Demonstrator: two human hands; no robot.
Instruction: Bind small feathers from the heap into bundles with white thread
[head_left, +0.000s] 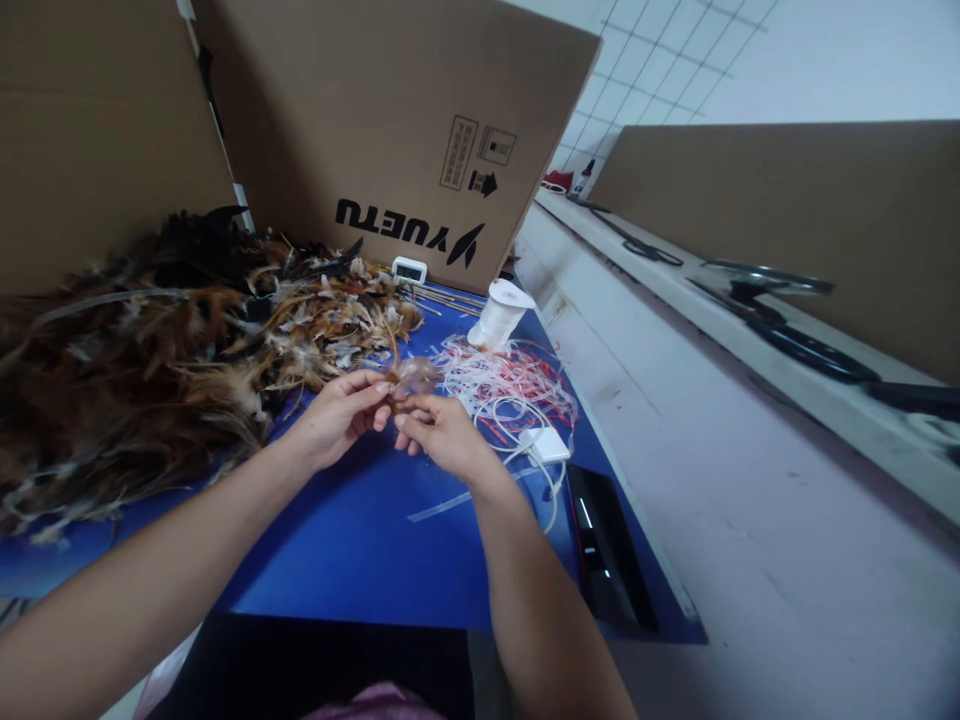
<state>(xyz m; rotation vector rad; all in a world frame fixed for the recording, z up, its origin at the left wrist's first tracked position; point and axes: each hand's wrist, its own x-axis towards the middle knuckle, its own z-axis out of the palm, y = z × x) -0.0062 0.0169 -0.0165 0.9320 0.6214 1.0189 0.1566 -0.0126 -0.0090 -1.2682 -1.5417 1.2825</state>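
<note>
Over the middle of the blue table [360,560], my left hand [346,412] and my right hand [441,432] meet with their fingertips almost touching. Between them is a small tuft of brown and whitish feathers [417,374], its fluffy ends pointing away from me. My left thumb and fingers pinch it at the base. The right fingers are curled closed against the same base from the other side. Left of my hands spreads a large heap of brown, black and white feathers [217,350]. Fingers hide the lower ends of the tuft.
A white spool [501,312] stands behind tangled white and red strips [517,385]. A white charger with cable [544,446] and a dark glossy phone-like slab [611,545] lie at right. Cardboard [397,120] walls the back, with a small white digital display [409,270] before it.
</note>
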